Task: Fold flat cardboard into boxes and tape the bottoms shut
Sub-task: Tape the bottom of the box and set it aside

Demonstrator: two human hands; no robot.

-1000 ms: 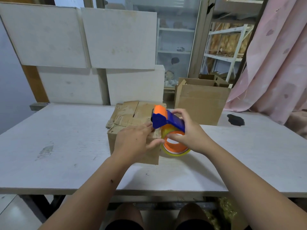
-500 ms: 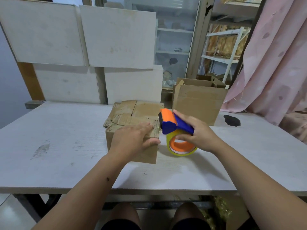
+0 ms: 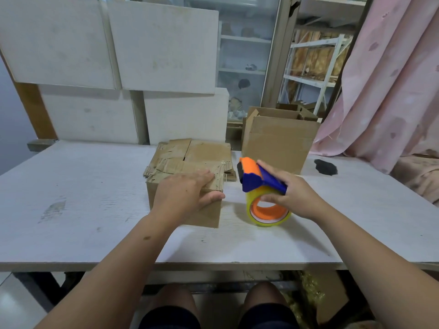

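Both flaps [image 3: 190, 168] are pressed down by the flat left grip [image 3: 186, 194]; the dispenser [image 3: 259, 181], clasped in the right grip [image 3: 297, 198], is best drawn straight across them.

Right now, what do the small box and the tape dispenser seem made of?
The small box: matte brown corrugated cardboard, fluted edges showing along its top flap; the tape dispenser: probably plastic, smooth blue and orange; its tape roll: yellowish clear film, orange core.
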